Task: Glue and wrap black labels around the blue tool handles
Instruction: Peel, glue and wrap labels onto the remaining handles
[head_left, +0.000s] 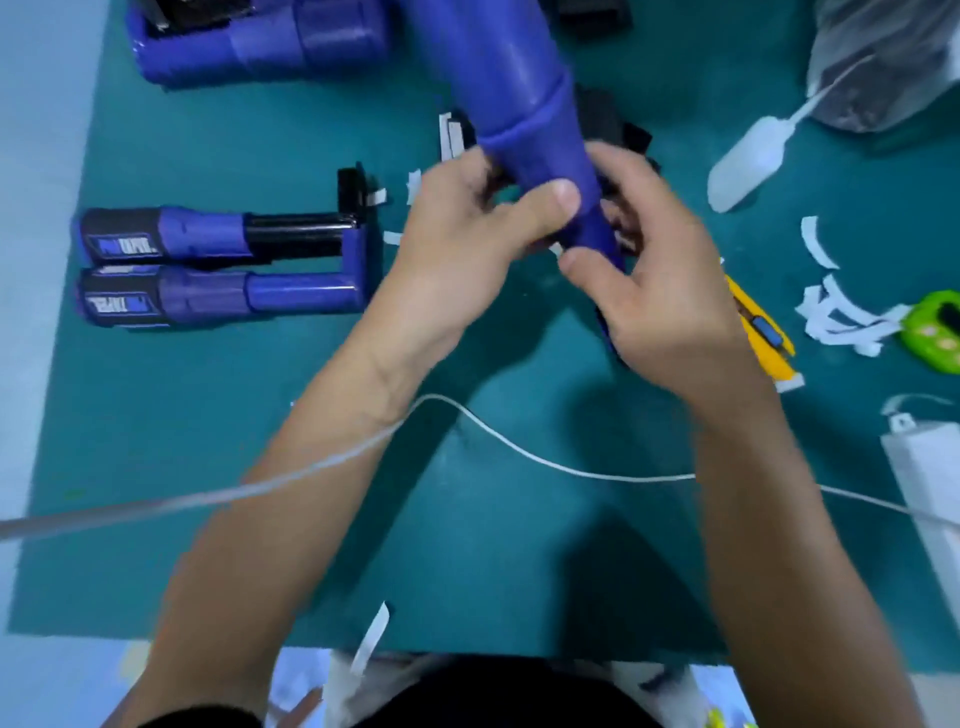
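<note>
blue tool handle (511, 93) slants up over mat (208, 415) centre | narrow end clasped by left hand (467, 239) and right hand (665, 296) | glossy, stepped, blurred

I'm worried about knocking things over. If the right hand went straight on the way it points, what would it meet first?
The right hand, pointing up and left, grips the blue tool handle, so that comes first; the left hand lies just beyond, though blur hides depth.

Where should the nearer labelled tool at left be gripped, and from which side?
Probably its bare blue shaft, from above: the tool lies flat on the mat, and that narrow round part is clear of the black label.
</note>
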